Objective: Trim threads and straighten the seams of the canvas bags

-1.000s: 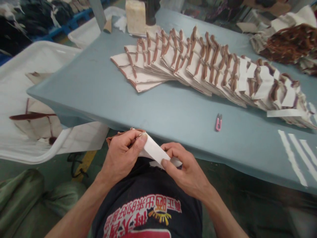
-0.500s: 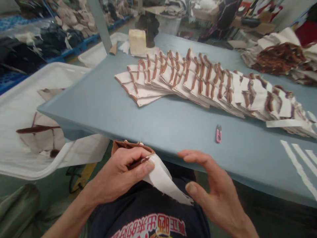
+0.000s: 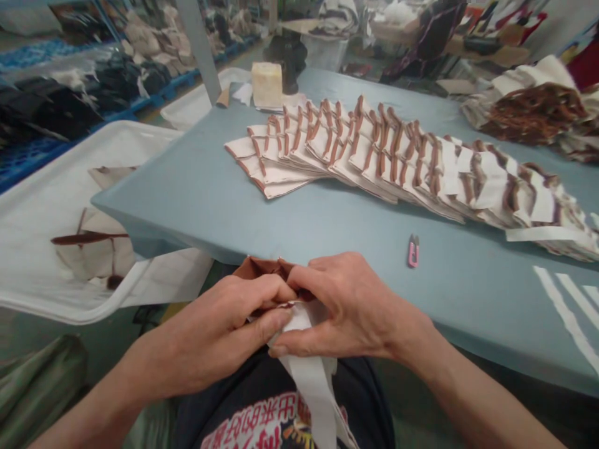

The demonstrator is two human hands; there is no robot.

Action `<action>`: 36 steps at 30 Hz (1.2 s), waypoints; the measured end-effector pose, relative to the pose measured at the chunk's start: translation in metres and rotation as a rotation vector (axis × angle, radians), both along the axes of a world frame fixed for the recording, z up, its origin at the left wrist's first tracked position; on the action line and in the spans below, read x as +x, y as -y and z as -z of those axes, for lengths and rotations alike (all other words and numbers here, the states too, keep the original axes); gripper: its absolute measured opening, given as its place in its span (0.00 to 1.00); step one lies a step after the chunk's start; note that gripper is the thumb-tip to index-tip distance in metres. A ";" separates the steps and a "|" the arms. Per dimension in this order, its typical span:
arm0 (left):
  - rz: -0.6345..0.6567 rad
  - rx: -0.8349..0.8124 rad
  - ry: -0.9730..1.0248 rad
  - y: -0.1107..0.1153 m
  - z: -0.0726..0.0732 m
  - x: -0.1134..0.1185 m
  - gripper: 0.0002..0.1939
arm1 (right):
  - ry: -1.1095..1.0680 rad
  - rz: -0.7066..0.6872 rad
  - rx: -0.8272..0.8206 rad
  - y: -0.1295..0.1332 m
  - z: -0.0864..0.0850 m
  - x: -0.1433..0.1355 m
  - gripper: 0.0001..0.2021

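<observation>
Close to my body, at the table's front edge, is a fabric piece [image 3: 253,268] with brown trim, partly hidden by my hands. My left hand [image 3: 234,324] is closed on it, thumb on top near the trimmed edge. Opposite, my right hand [image 3: 346,312] is closed too, pinching the same piece where a white strip [image 3: 311,386] meets the edge. The strip hangs down from between my fingers over the dark printed shirt [image 3: 262,418]. Both sets of fingertips nearly meet.
Pink thread snips [image 3: 413,251] lie on the blue-covered table [image 3: 196,199]. Behind them runs an overlapping row of cream, brown-edged fabric pieces [image 3: 355,146]. White strips [image 3: 568,312] lie at right, a fabric pile [image 3: 533,109] at back right. A white bin [image 3: 28,274] with pieces stands left.
My right hand, apart and open before, has moved left and closed on the fabric piece beside my left hand. The white strip now hangs downward instead of slanting right.
</observation>
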State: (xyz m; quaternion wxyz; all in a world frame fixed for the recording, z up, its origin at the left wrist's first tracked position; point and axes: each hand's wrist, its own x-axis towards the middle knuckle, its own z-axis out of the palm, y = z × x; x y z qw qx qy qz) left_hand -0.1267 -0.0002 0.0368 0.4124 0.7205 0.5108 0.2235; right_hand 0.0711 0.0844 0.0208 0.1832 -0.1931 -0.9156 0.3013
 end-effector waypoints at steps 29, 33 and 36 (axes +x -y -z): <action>0.107 0.677 -0.126 0.010 0.063 0.006 0.15 | 0.046 0.033 -1.158 0.004 0.026 0.010 0.06; 0.058 0.570 -0.045 0.018 0.067 0.005 0.10 | 0.108 0.089 -0.585 0.013 0.018 0.015 0.06; -0.007 0.315 0.035 0.020 0.055 0.000 0.06 | 0.080 0.050 -0.237 0.018 0.011 0.022 0.08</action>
